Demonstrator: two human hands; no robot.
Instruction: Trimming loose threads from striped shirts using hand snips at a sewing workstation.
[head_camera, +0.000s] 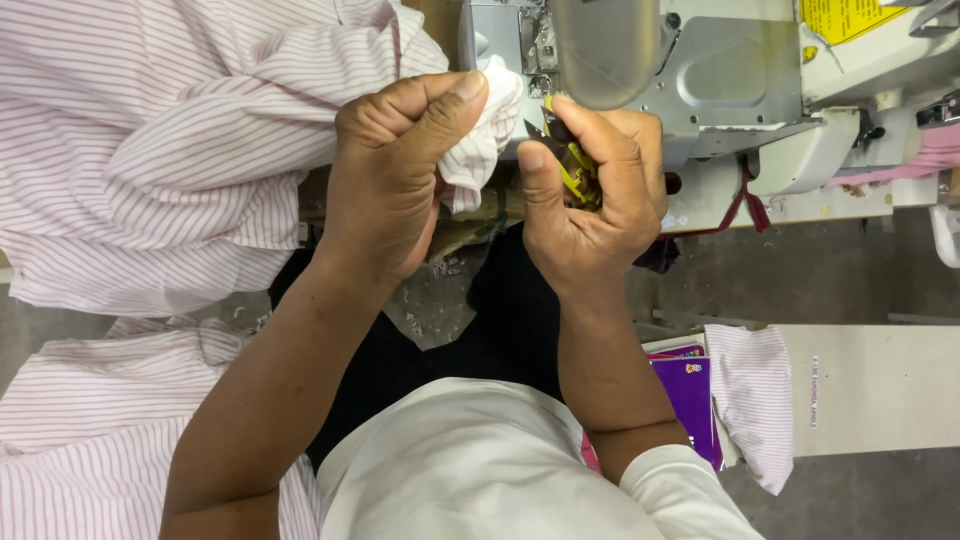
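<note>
— Left hand (395, 180) was doing what?
— Pinching the striped fabric (485, 130), upper centre, against the sewing machine (700, 70).
— And the right hand (590, 200)?
— Closed round yellow-handled snips (572, 165), just beside it.

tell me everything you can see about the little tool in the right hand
The small snips look like thread clippers with a yellow-green handle and dark pointed blades. Most of the tool is hidden inside the right hand, whose fingers curl around the handle while the thumb presses on it from the side. The blade tips poke out up and left, towards the bunched striped fabric pinched in the left hand, just below the sewing machine. Whether the blades touch the cloth cannot be told.
</note>
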